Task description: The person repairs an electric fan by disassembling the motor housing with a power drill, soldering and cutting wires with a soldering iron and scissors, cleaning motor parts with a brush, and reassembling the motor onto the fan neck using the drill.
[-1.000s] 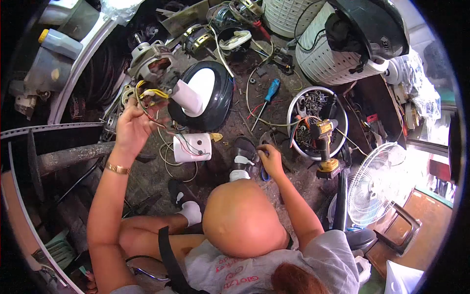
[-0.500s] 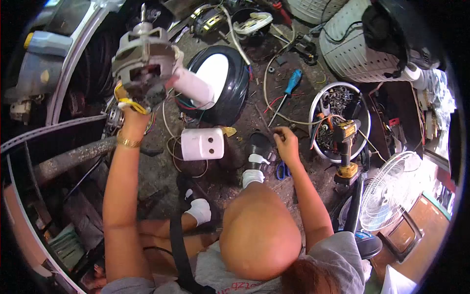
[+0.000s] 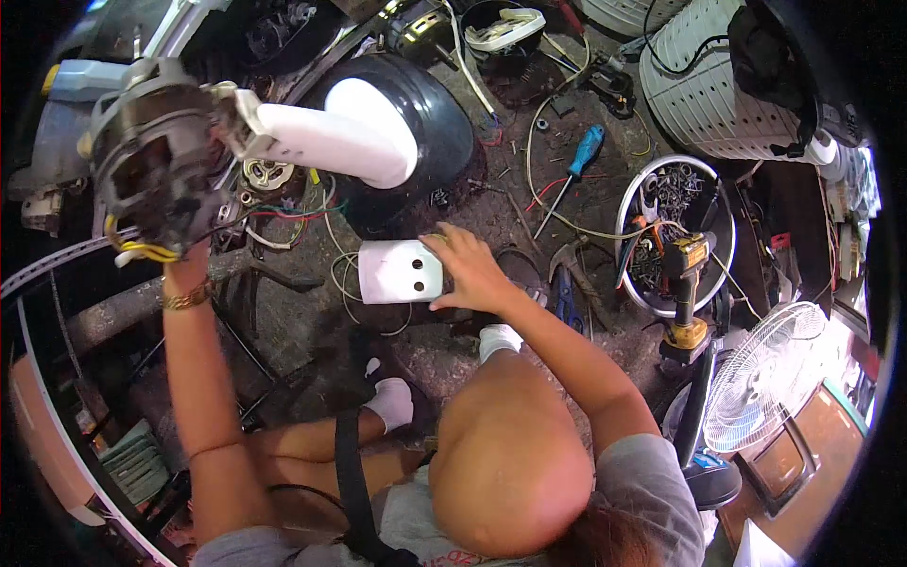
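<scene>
Since the earlier frame, our right hand has moved to the white, two-holed plastic housing on the grimy floor; fingers spread wide at its end. We judge it light, stiff, slightly slippery, best held by its side walls. Beyond, our left hand, mostly hidden, meets the bulky grey metal motor, likely heavy; finger closure: cannot tell.

The motor housing is dull grey with yellow wires; the two-holed cover is plain white. The screwdriver handle is bright blue, the cordless drill yellow and black, the wristwatch gold, the shirt sleeve grey, the slotted basket white.
</scene>
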A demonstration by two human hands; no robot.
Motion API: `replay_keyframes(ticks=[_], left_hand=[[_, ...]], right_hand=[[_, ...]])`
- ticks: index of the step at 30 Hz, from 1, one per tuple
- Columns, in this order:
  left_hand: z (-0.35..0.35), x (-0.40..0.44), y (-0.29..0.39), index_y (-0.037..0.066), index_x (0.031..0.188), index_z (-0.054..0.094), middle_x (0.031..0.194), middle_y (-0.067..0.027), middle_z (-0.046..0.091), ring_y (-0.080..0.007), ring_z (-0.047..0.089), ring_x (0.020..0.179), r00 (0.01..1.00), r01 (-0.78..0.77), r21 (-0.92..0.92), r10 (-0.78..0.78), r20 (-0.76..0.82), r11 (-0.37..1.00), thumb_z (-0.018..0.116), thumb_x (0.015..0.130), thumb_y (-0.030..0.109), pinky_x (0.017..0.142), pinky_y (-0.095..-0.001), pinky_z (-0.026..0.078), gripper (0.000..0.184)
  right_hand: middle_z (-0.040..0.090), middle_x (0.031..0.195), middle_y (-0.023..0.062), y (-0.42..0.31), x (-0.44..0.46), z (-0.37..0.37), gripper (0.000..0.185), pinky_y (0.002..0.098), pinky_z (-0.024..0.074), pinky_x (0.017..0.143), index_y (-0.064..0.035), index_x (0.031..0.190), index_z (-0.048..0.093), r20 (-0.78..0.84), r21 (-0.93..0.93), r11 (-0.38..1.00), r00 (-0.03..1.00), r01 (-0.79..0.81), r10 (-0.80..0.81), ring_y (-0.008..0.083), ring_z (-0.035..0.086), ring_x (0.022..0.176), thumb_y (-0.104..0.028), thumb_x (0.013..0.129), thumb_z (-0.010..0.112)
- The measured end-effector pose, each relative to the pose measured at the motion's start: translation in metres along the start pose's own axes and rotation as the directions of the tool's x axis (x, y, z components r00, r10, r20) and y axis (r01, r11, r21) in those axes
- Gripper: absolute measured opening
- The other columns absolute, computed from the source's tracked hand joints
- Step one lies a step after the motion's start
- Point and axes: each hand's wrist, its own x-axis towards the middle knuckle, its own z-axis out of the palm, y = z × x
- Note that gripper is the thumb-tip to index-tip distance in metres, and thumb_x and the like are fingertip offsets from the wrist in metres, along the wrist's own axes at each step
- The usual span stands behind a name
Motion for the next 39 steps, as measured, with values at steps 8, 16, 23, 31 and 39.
replay_keyframes(ticks=[8,16,23,31,39], left_hand=[[0.073,-0.033,0.045,0.008,0.119,0.052,0.118,-0.0100,0.057,-0.0248,0.055,0.107,0.997,-0.026,-0.593,-0.024,-0.076,0.805,0.045,0.093,0.033,0.092,-0.0405,0.045,0.037],[0.087,-0.011,0.064,0.008,0.113,0.052,0.099,-0.0046,0.060,-0.0174,0.060,0.092,0.998,-0.006,-0.490,-0.024,-0.054,0.872,0.040,0.094,0.038,0.071,-0.0303,0.051,0.037],[0.103,-0.013,0.076,0.000,0.104,0.055,0.100,-0.0108,0.061,-0.0202,0.061,0.087,0.784,-0.591,0.431,0.612,0.107,0.682,0.047,0.087,0.014,0.079,-0.0324,0.048,0.023],[0.113,-0.019,0.074,-0.003,0.116,0.047,0.108,-0.0135,0.057,-0.0191,0.058,0.095,0.667,-0.719,0.342,0.739,0.096,0.605,0.062,0.084,0.011,0.082,-0.0327,0.048,0.038],[0.162,-0.067,0.028,0.004,0.117,0.035,0.115,-0.0095,0.045,-0.0197,0.047,0.106,0.858,-0.453,-0.254,0.341,-0.385,0.855,0.059,0.078,0.004,0.093,-0.0347,0.040,0.046]], right_hand=[[0.035,0.136,0.0245,0.032,0.045,0.018,0.071,0.0483,0.0353,0.100,-0.0079,0.132,0.040,-0.279,0.170,0.982,0.951,-0.086,0.132,0.0419,0.038,0.124,-0.025,0.071,0.072],[0.041,0.133,0.0222,-0.017,0.047,-0.037,0.092,0.0525,0.0378,0.096,-0.0128,0.136,0.038,0.233,-0.219,0.968,0.970,0.125,-0.073,0.0421,0.044,0.120,-0.041,0.060,0.079],[0.038,0.133,0.0235,-0.025,0.029,0.019,0.116,0.0510,0.0398,0.094,-0.0147,0.145,0.021,0.117,-0.380,0.917,0.990,0.123,-0.085,0.0422,0.042,0.119,-0.035,0.050,0.084],[0.033,0.138,0.0237,0.039,-0.045,-0.106,0.128,0.0422,0.0271,0.108,0.0019,0.143,0.013,-0.294,-0.086,0.990,0.953,-0.109,0.079,0.0385,0.035,0.128,-0.024,0.041,0.087],[0.034,0.136,0.0238,0.065,-0.061,-0.071,0.129,0.0455,0.0286,0.106,0.0017,0.142,0.013,-0.318,-0.076,0.997,0.948,-0.021,-0.004,0.0396,0.036,0.126,-0.024,0.041,0.088]])
